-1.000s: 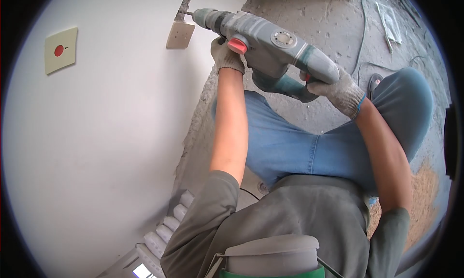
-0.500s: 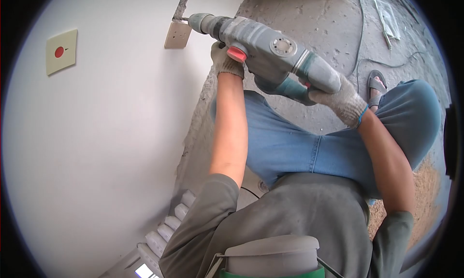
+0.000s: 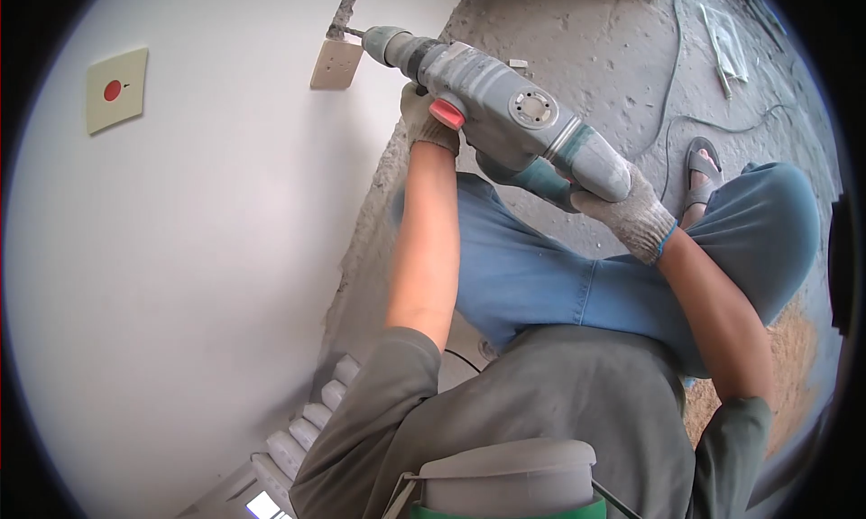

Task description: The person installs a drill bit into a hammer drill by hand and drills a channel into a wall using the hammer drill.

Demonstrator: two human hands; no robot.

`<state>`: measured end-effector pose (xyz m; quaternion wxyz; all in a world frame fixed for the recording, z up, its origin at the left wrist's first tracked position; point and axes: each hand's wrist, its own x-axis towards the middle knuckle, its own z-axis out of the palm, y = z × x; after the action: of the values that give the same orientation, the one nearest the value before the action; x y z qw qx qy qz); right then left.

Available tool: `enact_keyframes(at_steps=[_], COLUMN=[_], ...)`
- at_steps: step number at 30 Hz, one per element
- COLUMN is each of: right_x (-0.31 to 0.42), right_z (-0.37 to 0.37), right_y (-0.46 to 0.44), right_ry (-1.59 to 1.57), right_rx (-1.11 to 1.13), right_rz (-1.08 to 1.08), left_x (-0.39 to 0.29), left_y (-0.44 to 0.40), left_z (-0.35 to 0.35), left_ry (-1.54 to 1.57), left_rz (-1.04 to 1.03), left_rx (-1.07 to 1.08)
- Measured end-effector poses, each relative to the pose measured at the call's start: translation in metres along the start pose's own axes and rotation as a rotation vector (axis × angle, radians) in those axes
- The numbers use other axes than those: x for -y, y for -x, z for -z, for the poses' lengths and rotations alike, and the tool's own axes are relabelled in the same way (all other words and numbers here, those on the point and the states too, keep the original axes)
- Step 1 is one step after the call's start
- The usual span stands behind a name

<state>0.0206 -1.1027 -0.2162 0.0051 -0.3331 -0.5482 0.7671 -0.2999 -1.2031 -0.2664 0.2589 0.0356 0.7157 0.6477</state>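
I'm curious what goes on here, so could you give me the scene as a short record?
Tool: grey-and-teal power drill, its thin bit at a rough wall groove
Left hand: gloved, at the drill's front, partly hidden
Right hand: gloved, around the rear handle
Wall: white; square beige socket plate
Floor: rough grey concrete

Place: room under renovation
Floor (image 3: 600, 55): bare, rough concrete
Wall (image 3: 207, 248): white, rough groove (image 3: 346, 9) at a socket (image 3: 336, 65)
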Motion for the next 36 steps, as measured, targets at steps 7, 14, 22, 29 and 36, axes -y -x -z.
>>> enact_keyframes(at_steps=[7, 14, 22, 29, 36], right_x=[0.015, 0.041, 0.044, 0.036, 0.037], right_z=[0.006, 0.001, 0.017, 0.004, 0.007], right_y=[0.003, -0.017, -0.005, -0.002, 0.003], right_ry=[0.137, 0.083, 0.128, 0.152, 0.195], right_rx=[0.031, 0.153, -0.014, 0.011, -0.003], right_rz=[0.059, 0.08, 0.056, 0.189, 0.257], left_x=[-0.015, -0.02, -0.014, -0.017, 0.003], left_y=[0.012, -0.005, 0.003, 0.008, -0.007], left_z=[-0.011, -0.005, -0.021, -0.012, -0.008], left_ry=[0.039, 0.081, 0.093, 0.121, 0.153], left_rz=[-0.032, 0.05, 0.039, -0.018, -0.042], left_rx=[0.012, -0.101, -0.034, 0.01, 0.199])
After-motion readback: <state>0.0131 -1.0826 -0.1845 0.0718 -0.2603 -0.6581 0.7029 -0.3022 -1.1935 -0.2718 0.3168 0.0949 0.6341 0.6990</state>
